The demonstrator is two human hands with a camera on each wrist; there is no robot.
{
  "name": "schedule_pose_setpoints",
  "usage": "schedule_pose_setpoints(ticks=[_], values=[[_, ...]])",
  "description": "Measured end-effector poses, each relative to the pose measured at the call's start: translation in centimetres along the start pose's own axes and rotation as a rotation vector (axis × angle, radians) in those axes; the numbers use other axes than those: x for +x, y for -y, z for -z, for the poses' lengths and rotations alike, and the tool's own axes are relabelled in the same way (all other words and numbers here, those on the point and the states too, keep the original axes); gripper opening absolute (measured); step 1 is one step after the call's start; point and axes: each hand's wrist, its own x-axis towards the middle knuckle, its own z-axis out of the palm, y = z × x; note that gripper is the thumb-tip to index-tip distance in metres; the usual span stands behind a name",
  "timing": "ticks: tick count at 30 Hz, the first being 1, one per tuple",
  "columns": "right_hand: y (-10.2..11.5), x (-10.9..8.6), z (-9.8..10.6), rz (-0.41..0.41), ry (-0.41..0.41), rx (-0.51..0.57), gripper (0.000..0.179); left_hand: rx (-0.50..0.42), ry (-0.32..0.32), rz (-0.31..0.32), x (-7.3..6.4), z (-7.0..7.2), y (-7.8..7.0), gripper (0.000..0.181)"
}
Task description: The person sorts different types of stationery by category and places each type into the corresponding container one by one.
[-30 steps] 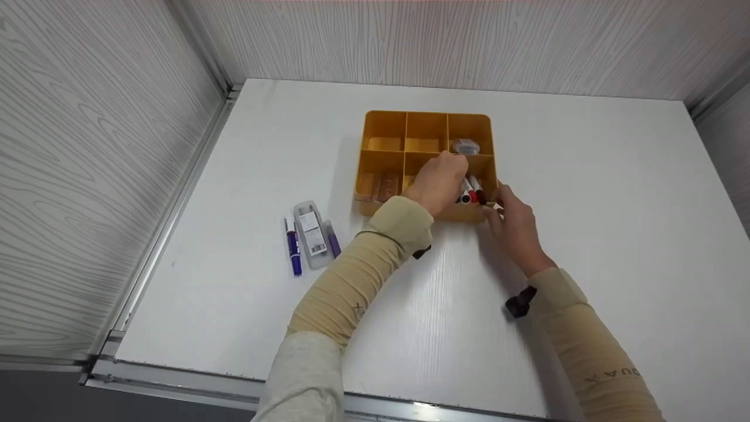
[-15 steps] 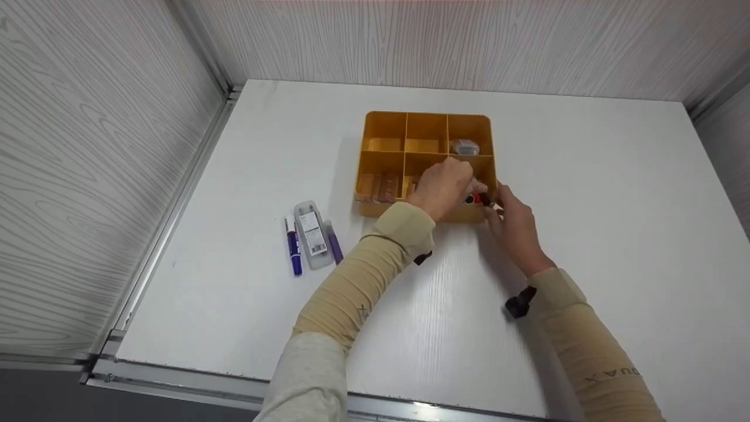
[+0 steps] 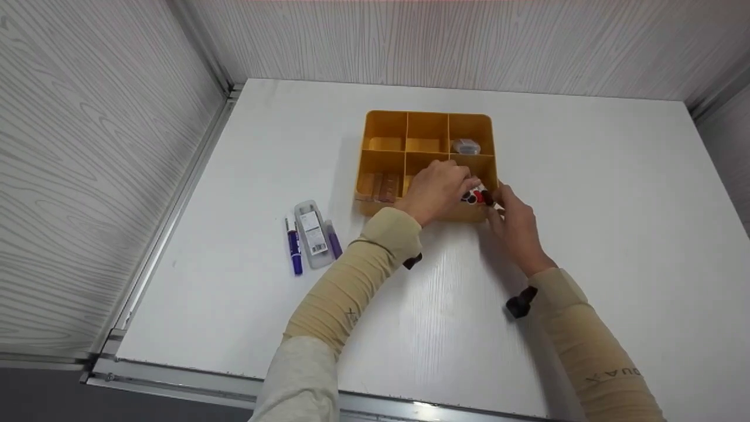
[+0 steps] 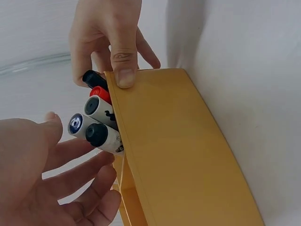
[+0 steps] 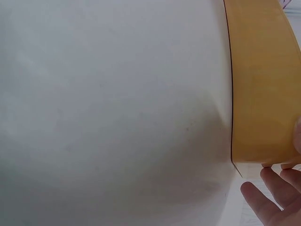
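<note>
A yellow six-compartment organizer box (image 3: 466,214) stands on the table. Several whiteboard markers (image 4: 99,134), with black, red and blue ends, lean out over the rim of its front right compartment. My left hand (image 3: 435,190) is at these markers, its fingers loosely bent and reaching behind them in the left wrist view, the thumb apart. At the front right corner my right hand (image 3: 515,225) grips the box, thumb on the front wall and fingers round the side. Its fingers (image 5: 263,202) show at that corner in the right wrist view.
Left of the box lie a blue marker (image 3: 294,249), a clear case with a white label (image 3: 313,234) and a purple pen-like item (image 3: 333,240). Inside the box sit brownish blocks (image 3: 385,189) at front left and a small clear container (image 3: 466,146) at back right.
My left hand has drawn back slightly toward the front left and its fingers have loosened, showing more of the markers. The right hand stays at the box corner.
</note>
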Motion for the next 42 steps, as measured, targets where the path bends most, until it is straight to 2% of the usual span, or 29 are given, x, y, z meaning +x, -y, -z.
schedule_pose_setpoints(ticks=[5, 9, 14, 20, 26, 32, 38, 42], values=[[-0.1, 0.0, -0.1, 0.029, -0.013, -0.005, 0.025, 0.005, -0.017, -0.028, -0.7, 0.6, 0.4, 0.040], [-0.1, 0.1, -0.2, 0.033, -0.005, 0.016, 0.025, -0.026, -0.035, -0.016, -1.4, 1.3, 1.0, 0.037], [-0.1, 0.0, -0.1, 0.019, 0.004, 0.041, 0.024, -0.076, -0.065, 0.005, -2.5, 1.8, 1.7, 0.033], [0.0, 0.0, -0.1, -0.012, 0.016, 0.058, 0.019, -0.116, -0.112, -0.006, -4.1, 2.4, 2.8, 0.028], [0.0, -0.1, -0.1, -0.026, 0.024, 0.047, 0.017, -0.170, -0.171, 0.047, -6.2, 3.2, 3.8, 0.025], [0.0, -0.1, -0.1, -0.055, 0.049, 0.042, 0.019, -0.203, -0.274, 0.045, -8.7, 3.4, 5.6, 0.021], [0.1, 0.0, 0.0, -0.077, 0.057, 0.042, 0.018, -0.161, -0.369, 0.098, -11.2, 3.2, 7.4, 0.018], [0.1, 0.0, 0.0, -0.086, 0.061, 0.039, 0.018, -0.149, -0.381, 0.153, -12.7, 2.7, 8.2, 0.017]])
